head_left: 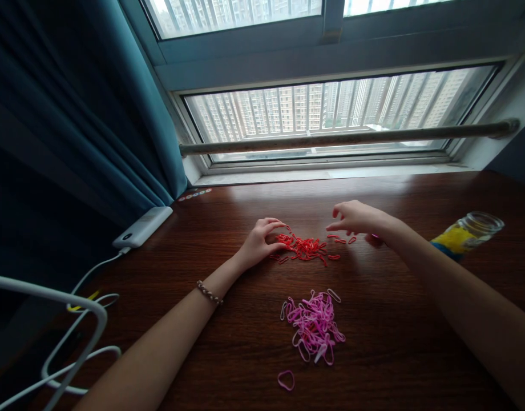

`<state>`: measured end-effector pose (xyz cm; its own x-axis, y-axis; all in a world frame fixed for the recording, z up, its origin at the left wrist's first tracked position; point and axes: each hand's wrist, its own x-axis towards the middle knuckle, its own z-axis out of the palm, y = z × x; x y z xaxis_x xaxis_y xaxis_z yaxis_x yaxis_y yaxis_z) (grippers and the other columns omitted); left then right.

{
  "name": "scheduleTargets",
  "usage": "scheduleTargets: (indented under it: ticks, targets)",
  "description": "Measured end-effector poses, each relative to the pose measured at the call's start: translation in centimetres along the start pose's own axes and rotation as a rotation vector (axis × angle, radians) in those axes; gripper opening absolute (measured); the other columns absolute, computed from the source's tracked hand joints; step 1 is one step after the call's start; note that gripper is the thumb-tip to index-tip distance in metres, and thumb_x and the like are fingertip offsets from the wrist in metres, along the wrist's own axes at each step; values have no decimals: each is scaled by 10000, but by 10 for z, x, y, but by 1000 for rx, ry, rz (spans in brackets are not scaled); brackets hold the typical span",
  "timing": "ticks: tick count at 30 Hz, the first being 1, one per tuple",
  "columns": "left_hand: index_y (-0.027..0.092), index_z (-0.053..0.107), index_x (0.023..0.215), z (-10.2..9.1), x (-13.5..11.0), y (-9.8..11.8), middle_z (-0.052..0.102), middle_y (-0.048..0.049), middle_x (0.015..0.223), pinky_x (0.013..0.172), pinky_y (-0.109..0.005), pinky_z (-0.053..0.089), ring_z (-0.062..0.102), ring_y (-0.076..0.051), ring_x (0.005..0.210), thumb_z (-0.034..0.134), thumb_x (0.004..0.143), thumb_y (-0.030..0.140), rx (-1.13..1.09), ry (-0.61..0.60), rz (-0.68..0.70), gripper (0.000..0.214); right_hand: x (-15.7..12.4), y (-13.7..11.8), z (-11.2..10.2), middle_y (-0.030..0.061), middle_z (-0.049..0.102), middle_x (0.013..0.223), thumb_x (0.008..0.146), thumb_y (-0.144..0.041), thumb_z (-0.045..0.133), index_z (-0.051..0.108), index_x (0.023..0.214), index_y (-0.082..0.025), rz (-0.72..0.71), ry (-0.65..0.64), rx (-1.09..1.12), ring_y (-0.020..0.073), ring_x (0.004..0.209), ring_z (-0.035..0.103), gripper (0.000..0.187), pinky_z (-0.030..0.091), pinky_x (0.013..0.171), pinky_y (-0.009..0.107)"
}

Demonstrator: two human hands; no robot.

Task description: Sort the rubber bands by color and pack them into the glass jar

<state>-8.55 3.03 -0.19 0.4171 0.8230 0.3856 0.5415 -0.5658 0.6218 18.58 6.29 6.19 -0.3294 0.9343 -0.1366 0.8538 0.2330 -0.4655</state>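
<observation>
A pile of small red clip-like loops (pixel 305 246) lies on the brown wooden table. My left hand (pixel 262 237) rests at its left edge, fingers and thumb apart around that side. To the right of the pile, my right hand (pixel 352 217) hovers with its fingers bent and apart, just above a few stray red loops (pixel 339 240). I see nothing held in either hand. Nearer to me is a heap of pink loops (pixel 316 322), a few pale ones among them. One pink loop (pixel 286 380) lies alone in front of it.
A glass jar (pixel 485 225) with yellow and blue contents lies tilted at the right, partly behind my right forearm. At the left are a white power bank (pixel 143 227) and white cables (pixel 85 348). A window with a rail (pixel 348 138) borders the table's far edge.
</observation>
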Motion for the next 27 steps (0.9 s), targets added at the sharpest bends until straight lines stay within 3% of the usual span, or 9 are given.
scheduleTargets:
  ticks: [5,8,11,14,17,20,23,25,27]
  targets:
    - [163,575,1065,6,-1,-7,533,-99,1021,880,-382,397,487,-236,970,583,747,406,303,115,-82,401,-9,0,5,42,577,457,550,-385,739,606,659,-138,196,-320,-80,169,352,532,300,422,345,291]
    - [159,611,961,7,-1,-9,560,-78,898,803,-329,417,523,-207,870,485,815,391,324,75,-89,302,-2,-11,21,57,629,564,567,-280,726,603,634,-144,48,-245,2,175,464,589,196,449,407,269]
    - [162,624,872,4,0,-6,584,-56,803,711,-275,414,540,-170,760,417,852,376,298,161,-100,298,5,-21,34,51,661,675,646,-252,668,623,704,-151,-202,-85,215,159,594,623,125,481,506,244]
    - [162,611,678,0,-2,-3,541,-9,558,561,-238,376,491,-123,533,382,860,423,225,267,-183,393,3,-24,33,45,661,673,733,-303,597,621,765,-145,-213,-145,508,130,579,626,163,499,513,227]
    - [159,513,424,-3,-5,1,417,14,366,468,-224,324,396,-86,383,356,849,495,20,94,-193,563,-3,-20,27,38,651,601,725,-379,604,635,694,-143,-86,-459,536,114,507,610,239,491,471,211]
    - [150,519,393,-3,-8,4,392,12,315,422,-218,302,356,-71,328,336,836,541,-198,-155,-170,619,-5,-16,29,41,659,580,681,-420,637,657,641,-140,-24,-743,474,113,477,600,283,483,454,204]
    - [118,636,593,-4,-7,7,555,-37,431,449,-226,372,485,-105,392,315,833,564,-414,-187,-199,599,1,-17,37,53,671,615,703,-413,622,663,642,-129,-100,-569,541,116,529,611,293,496,504,208]
    - [97,665,731,-5,-7,9,664,-98,635,569,-259,457,603,-157,571,327,834,557,-533,-147,-204,579,5,-20,39,61,683,693,739,-392,594,668,695,-123,-191,-358,625,115,610,623,282,507,580,216]
    - [91,672,778,-6,-6,10,687,-128,787,714,-302,480,630,-194,739,348,835,541,-582,-81,-190,558,6,-23,39,66,684,751,766,-388,567,663,748,-119,-241,-254,708,112,659,625,286,508,624,224]
